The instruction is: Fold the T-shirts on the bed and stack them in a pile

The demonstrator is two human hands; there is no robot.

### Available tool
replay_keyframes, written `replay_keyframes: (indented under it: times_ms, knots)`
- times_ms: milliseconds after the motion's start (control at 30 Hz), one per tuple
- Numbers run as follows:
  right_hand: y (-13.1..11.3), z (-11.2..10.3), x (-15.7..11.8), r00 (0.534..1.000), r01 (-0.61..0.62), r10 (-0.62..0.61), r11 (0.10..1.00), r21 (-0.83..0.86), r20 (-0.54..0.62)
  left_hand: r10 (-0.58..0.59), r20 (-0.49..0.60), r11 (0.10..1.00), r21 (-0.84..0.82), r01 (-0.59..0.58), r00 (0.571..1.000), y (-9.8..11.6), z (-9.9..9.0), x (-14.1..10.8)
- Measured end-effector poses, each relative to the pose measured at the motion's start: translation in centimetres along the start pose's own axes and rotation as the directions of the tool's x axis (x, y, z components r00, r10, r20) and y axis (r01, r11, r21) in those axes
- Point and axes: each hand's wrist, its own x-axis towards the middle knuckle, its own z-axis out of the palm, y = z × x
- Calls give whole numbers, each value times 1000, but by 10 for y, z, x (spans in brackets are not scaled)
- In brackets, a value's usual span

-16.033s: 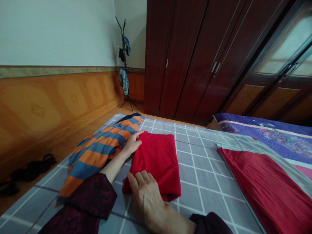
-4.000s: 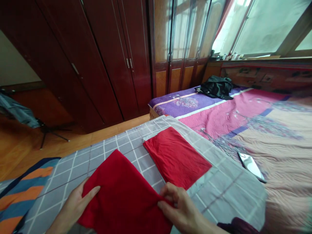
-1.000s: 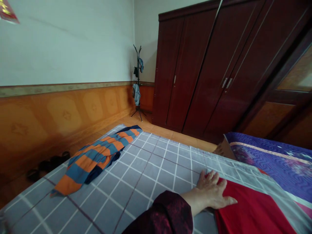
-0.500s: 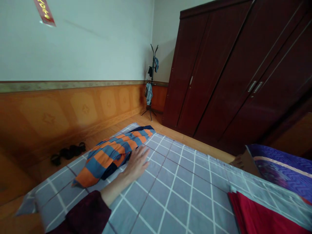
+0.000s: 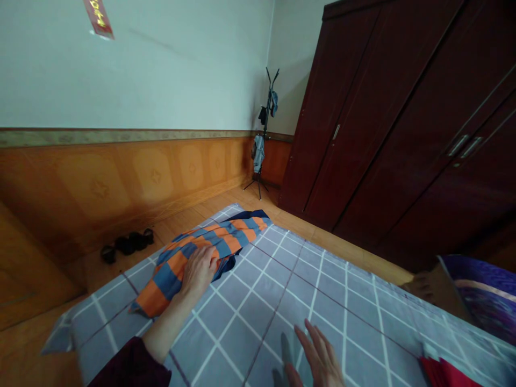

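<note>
Loosely bunched, the orange-and-blue garment [image 5: 169, 269] lies lengthwise along the left side of a grey sheet [image 5: 258, 306] ruled with white lines; a dark navy part shows at its far end and along its right edge; the left hand [image 5: 198, 269] rests on the middle of it, fingers bent over the cloth, though whether they pinch any fabric I cannot tell; a dark maroon sleeve [image 5: 133, 368] covers that forearm near the lower edge of the view; the right hand [image 5: 320, 357] is apart from the garment, over the sheet at the bottom, fingers spread and holding nothing, its shadow falling just to the left; at the lower right corner, a piece of red cloth [image 5: 447, 373] shows, partly cut off; beyond it is a purple cover [image 5: 479, 290]; black footwear [image 5: 127, 244] sits on the floor by the left wall; farther back, a coat rack [image 5: 266, 118] with hung items stands in the corner, beside a dark red wardrobe [image 5: 363, 134].
</note>
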Motion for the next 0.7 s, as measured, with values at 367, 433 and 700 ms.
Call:
replay_keyframes:
  times_ms: [367, 433, 700]
  knots:
    - [-10, 40, 16, 969, -228, 243, 947, 228, -40, -82, -190, 965, -259, 31, 978, 38, -30, -5]
    - [-10, 39, 18, 946, -290, 320, 907, 306, -51, 18, -188, 897, -431, -99, 982, 71, -45, -19]
    - [-1, 33, 17, 975, -216, 223, 927, 306, 10, 545, 136, 647, -696, -312, 827, 128, -55, -49]
